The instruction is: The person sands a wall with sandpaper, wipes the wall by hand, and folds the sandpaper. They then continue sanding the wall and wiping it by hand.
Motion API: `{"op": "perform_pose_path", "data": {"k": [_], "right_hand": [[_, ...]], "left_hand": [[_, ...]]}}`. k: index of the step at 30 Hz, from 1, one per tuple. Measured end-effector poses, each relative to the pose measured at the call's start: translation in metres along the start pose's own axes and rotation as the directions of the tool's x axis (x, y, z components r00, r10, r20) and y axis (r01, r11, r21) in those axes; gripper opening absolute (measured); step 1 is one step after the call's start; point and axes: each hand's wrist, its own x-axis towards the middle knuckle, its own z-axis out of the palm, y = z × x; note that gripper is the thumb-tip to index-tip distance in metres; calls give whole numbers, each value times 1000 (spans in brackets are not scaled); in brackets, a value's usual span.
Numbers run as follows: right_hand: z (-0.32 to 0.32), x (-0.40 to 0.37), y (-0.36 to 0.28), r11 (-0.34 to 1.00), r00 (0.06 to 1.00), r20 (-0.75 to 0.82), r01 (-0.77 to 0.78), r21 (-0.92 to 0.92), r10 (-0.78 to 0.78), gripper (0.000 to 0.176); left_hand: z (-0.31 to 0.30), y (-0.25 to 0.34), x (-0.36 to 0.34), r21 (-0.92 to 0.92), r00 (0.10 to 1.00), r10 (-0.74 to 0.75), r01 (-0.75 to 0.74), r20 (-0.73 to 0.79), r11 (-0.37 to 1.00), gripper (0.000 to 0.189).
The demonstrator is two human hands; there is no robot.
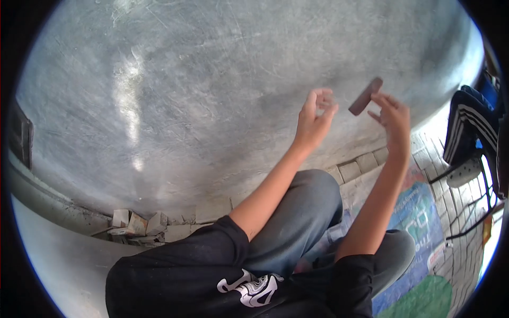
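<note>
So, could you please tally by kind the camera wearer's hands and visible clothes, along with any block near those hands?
Hands, left hand and right hand: 2
Black shirt: 1
Grey trousers: 1
Dark block: 1
Total: 5

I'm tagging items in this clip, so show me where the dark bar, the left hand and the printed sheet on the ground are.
Dark bar (364, 99): head view, middle of its broad side.
Left hand (315, 119): head view, middle of the hand.
Printed sheet (428, 233): head view, its blue area.
</note>
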Motion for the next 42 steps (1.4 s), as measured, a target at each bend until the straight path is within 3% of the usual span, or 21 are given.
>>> {"op": "perform_pose_path", "data": {"k": [1, 3, 5, 7, 8, 11, 12, 14, 16, 17, 18, 20, 22, 23, 24, 26, 28, 30, 33, 40, 42], "right_hand": [[-3, -11, -31, 1000, 999, 52, 1, -13, 0, 30], [-29, -16, -61, 1000, 951, 308, -20, -16, 23, 32], [-34, -30, -88, 990, 909, 416, 56, -132, 4, 32], [-47, -42, -97, 957, 906, 422, 155, -247, -38, 32], [-73, -38, -97, 876, 886, 461, 264, -403, -55, 34], [-86, -140, -152, 597, 982, 187, 171, -784, -35, 36], [-125, -155, -135, 473, 974, 216, 225, -852, -74, 35], [-145, -247, -144, 570, 995, 95, 60, -819, 32, 36], [-172, -332, -132, 684, 971, -110, -228, -693, 212, 36], [-184, -372, -125, 721, 928, -219, -371, -585, 300, 35], [-191, -411, -114, 747, 855, -330, -513, -424, 400, 33], [-207, -501, -73, 728, 690, -574, -649, -220, 441, 35], [-205, -608, -7, 765, 424, -841, -644, -20, 335, 32], [-191, -655, 21, 778, 208, -909, -605, 172, 362, 30], [-171, -697, 47, 784, -14, -919, -516, 345, 395, 28], [-119, -764, 97, 710, -218, -867, -503, 493, 448, 26], [-61, -803, 132, 611, -311, -774, -482, 629, 552, 27], [-17, -835, 175, 569, -419, -725, -449, 689, 547, 24], [17, -870, 220, 504, -500, -698, -483, 716, 513, 24], [-38, -916, 239, 483, -551, -715, -529, 698, 430, 26], [-60, -924, 243, 488, -506, -735, -549, 678, 451, 30]], "left_hand": [[5, 3, 5, -43, 999, -18, 17, -29, 999, 29], [10, 20, 16, -419, 918, -213, 348, 336, 839, 41], [19, 42, 20, -600, 667, 4, 668, 745, 440, 47], [32, 58, 12, -557, 740, 39, 469, 671, 686, 47], [36, 59, 14, -541, 740, 87, 401, 667, 739, 44], [34, 72, 4, -377, 790, 116, 153, 602, 914, 36], [28, 62, 8, -328, 799, 123, 97, 588, 940, 37], [19, 36, 18, -214, 818, 147, -30, 556, 976, 38], [13, 15, 24, -30, 851, 111, -111, 513, 993, 37], [10, 7, 25, 87, 871, 64, -121, 488, 989, 36], [11, -1, 26, 86, 867, 69, -127, 493, 988, 34], [14, -7, 29, 72, 845, 66, -123, 531, 990, 32], [20, -9, 30, 44, 834, 129, -180, 536, 983, 28], [25, -9, 30, 32, 822, 127, -174, 556, 984, 28], [31, -6, 31, 58, 814, 151, -220, 561, 974, 27], [39, -3, 31, 81, 791, 173, -270, 586, 959, 25], [43, 2, 34, 152, 764, 224, -388, 605, 909, 28], [46, 11, 34, 181, 744, 264, -458, 614, 870, 30], [51, 17, 36, 228, 743, 300, -517, 598, 825, 33], [46, 31, 25, 272, 739, 327, -562, 589, 781, 34], [38, 33, 23, 292, 738, 339, -580, 584, 761, 33]]}}
